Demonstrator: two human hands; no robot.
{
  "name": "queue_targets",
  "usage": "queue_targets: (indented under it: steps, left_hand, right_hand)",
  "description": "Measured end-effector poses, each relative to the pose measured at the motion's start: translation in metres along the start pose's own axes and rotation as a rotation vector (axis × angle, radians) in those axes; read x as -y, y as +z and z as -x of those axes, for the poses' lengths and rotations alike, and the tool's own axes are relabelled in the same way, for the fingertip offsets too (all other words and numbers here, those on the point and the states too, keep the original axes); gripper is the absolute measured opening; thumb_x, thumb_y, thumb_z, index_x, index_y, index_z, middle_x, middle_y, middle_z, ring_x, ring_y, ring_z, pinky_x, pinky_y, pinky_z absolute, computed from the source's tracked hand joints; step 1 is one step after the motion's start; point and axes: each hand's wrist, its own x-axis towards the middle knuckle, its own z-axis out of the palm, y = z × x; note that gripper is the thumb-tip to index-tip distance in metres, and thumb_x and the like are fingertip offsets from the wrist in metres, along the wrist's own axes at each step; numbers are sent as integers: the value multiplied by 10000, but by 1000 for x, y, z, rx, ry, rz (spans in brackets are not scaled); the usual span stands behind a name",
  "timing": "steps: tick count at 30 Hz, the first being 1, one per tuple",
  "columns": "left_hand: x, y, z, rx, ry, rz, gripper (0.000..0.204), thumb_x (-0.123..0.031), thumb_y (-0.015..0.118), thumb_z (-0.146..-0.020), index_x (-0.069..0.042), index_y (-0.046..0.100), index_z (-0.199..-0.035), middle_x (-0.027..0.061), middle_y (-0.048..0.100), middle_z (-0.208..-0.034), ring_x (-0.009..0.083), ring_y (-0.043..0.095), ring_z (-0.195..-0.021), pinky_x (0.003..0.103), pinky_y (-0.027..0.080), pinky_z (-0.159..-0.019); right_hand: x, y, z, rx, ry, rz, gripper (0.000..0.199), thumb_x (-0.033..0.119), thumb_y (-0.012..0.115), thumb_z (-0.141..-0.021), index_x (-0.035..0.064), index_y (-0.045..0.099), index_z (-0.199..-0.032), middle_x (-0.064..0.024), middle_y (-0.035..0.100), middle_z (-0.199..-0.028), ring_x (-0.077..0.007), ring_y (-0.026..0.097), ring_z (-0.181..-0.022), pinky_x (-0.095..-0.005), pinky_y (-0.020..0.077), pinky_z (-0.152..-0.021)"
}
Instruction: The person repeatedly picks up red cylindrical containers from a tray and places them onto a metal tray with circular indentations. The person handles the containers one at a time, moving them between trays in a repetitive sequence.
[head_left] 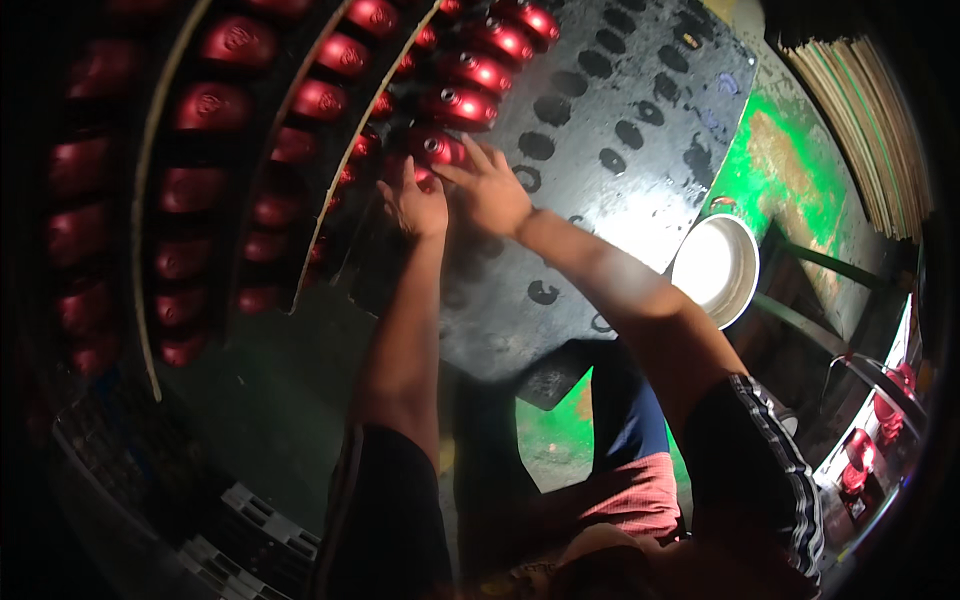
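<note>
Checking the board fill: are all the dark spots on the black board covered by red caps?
No: the black board shows many bare dark spots right of the red caps.

The left hand [415,205] hides, perhaps grips, a dim red cap [425,178].

A white bowl [714,268] sits by the green floor [790,170]; stacked boards [865,130] stand at the right.
</note>
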Motion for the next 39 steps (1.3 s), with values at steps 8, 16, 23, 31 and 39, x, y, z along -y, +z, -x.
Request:
queue_targets:
  steps: [8, 16, 23, 31, 39]
  left_hand:
    - [32, 18, -24, -169, -35, 389, 671, -268, 856, -691, -176, 520, -1264, 202, 507, -1332, 395, 509, -1203, 455, 481, -939]
    - [57, 36, -8, -226, 19, 333, 811, -109, 705, -730, -244, 425, -1478, 282, 433, -1334, 405, 451, -1237, 477, 407, -1036]
    - [30, -6, 8, -9, 265, 634, 503, -28, 689, -847, -3, 564, -1334, 172, 606, -1262, 262, 588, -1081, 395, 452, -987]
    - [-97, 14, 167, 1179, -307, 1161, 921, -350, 590, -768, -114, 185, -1561, 172, 368, -1494, 375, 397, -1355, 551, 381, -1075]
    - [-229, 136, 349, 1957, -1342, 1557, 663, -328, 608, -897, -74, 372, -1462, 162, 470, -1408, 342, 512, -1228, 487, 438, -1046]
  right_hand:
    - [-21, 64, -57, -12, 40, 44, 595, 198, 681, -820, 410, 535, -1357, -214, 327, -1481, -420, 408, -1278, -521, 379, -1051]
    - [-36, 56, -32, -99, 61, -139, 604, 116, 691, -814, 388, 556, -1337, -229, 379, -1418, -426, 476, -1193, -485, 452, -1005]
    - [-68, -78, 141, 73, 597, -943, 567, 91, 703, -852, 216, 547, -1382, -172, 420, -1423, -331, 394, -1327, -402, 309, -1131]
    - [-133, -241, 404, -428, 1040, -1547, 518, 229, 644, -938, 118, 486, -1419, -127, 529, -1373, -256, 529, -1225, -391, 409, -1063]
    - [-199, -326, 492, -786, 1021, -1775, 438, 357, 537, -1011, 40, 585, -1309, -62, 641, -1224, -166, 586, -1111, -348, 460, -993]
